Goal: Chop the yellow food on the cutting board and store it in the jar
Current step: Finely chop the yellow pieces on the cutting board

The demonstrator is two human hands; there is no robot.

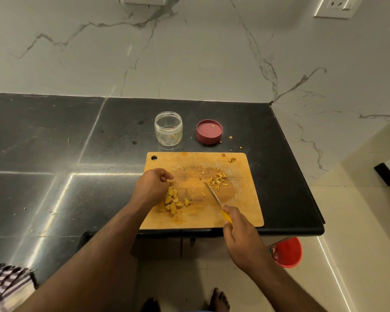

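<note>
The scene contained one cutting board (241, 212), one jar (168, 128), one lid (209, 131), one knife (214, 195), one red bucket (287, 252) and two hands: left (152, 184), right (241, 233).

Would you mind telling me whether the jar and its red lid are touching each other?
Apart. The head view shows the jar and the red lid standing side by side behind the cutting board, with bare black counter plainly visible between them.

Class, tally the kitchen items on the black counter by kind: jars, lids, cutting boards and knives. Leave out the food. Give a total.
Jar: 1
Lid: 1
Cutting board: 1
Knife: 1
Total: 4
</note>
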